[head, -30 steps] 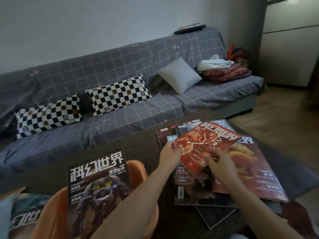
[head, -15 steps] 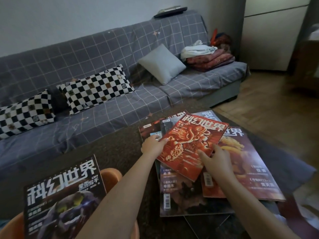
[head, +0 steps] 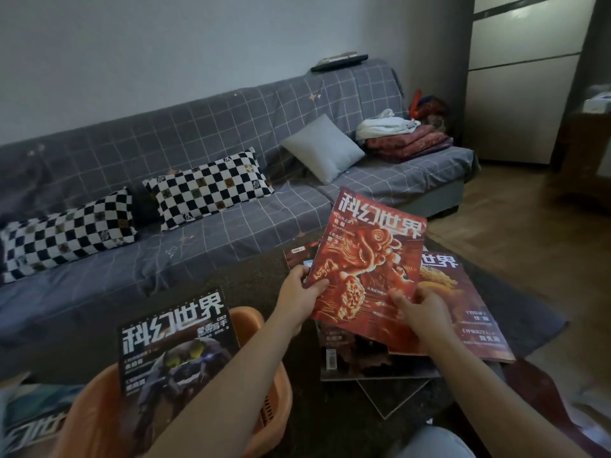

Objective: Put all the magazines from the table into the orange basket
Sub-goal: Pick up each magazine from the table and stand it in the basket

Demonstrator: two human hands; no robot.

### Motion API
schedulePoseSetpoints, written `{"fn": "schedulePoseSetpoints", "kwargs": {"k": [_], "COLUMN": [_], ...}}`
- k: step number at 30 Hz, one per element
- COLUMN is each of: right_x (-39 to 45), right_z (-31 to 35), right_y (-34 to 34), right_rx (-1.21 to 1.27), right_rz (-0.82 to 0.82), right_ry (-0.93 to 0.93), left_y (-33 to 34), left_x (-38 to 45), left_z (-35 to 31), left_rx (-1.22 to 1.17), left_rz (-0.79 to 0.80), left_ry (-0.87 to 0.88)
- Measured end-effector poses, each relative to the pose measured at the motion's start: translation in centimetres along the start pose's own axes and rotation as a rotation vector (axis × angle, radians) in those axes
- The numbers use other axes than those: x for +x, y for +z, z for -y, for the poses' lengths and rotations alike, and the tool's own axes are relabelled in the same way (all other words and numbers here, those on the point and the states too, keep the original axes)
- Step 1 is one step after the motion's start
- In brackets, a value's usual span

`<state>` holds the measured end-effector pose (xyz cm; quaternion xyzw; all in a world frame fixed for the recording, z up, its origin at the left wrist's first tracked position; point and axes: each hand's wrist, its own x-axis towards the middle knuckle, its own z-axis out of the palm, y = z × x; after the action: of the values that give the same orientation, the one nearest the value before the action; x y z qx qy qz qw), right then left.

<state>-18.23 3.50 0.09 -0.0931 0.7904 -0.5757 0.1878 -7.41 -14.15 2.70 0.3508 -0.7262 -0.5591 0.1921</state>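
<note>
- Behind the table, a grey checked sofa [head: 205,206] spans the view; it carries two black-and-white chequered cushions [head: 208,190], a plain grey cushion [head: 322,148] and a stack of folded textiles [head: 405,140] at its right end.
- Dark table [head: 251,282]: its surface bears the remaining magazines, which lie overlapped to the right of centre.
- Orange basket [head: 276,395]: positioned at the lower left, on the near side of the table. One dark-covered magazine [head: 175,342] with white title characters stands tilted inside it, its upper part projecting above the rim. Other contents cannot be determined.
- Change against the frame half a second earlier: the red magazine [head: 367,266] then lay flat on the pile; it is now raised clear of the pile, its top edge tilted up and away from the person, its cover facing the camera.
- Pile of magazines [head: 463,312]: it lies beneath and to the right of the red magazine. A brown-red cover sits uppermost on the right, a dark cover [head: 363,361] below it at the near edge, and further corners show at the far left.
- Left hand [head: 299,297]: it grips the lower left edge of the red magazine, thumb on the cover, fingers behind.
- Right hand [head: 426,310]: it grips the lower right edge of the same magazine, thumb on the cover; its fingers are hidden beneath.
- Further printed matter lies at the far lower left edge [head: 29,421], beside the basket; detail is too dim to resolve.
</note>
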Motion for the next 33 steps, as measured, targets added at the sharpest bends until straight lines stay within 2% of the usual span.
{"fn": "schedulePoseSetpoints", "kwargs": {"k": [5,10,20,25,33], "right_x": [-3.6,-6.9,-11.6,-12.6,-13.1], "right_z": [2.9,5.2,7.0,6.6,5.6], "right_y": [-0.1,1.8,9.2,13.0,17.2], "right_rx": [0.137,0.166,0.163,0.127,-0.171], "right_rz": [0.088,0.154,0.426,0.492,0.538], "right_ry": [-0.079,-0.183,-0.206,-0.203,-0.275], "left_y": [-3.2,-7.1,-15.2,-18.5,-20.7], "left_x": [-5.2,-9.7,-14.9,-16.0,-16.1], "left_z": [-0.3,0.2,4.9,7.3,10.7], "left_rx": [-0.155,-0.309,-0.492,-0.352,-0.321], "left_rz": [-0.109,-0.194,-0.313,-0.353,-0.42], "left_ry": [0.02,0.03,-0.051,-0.105,-0.196]}}
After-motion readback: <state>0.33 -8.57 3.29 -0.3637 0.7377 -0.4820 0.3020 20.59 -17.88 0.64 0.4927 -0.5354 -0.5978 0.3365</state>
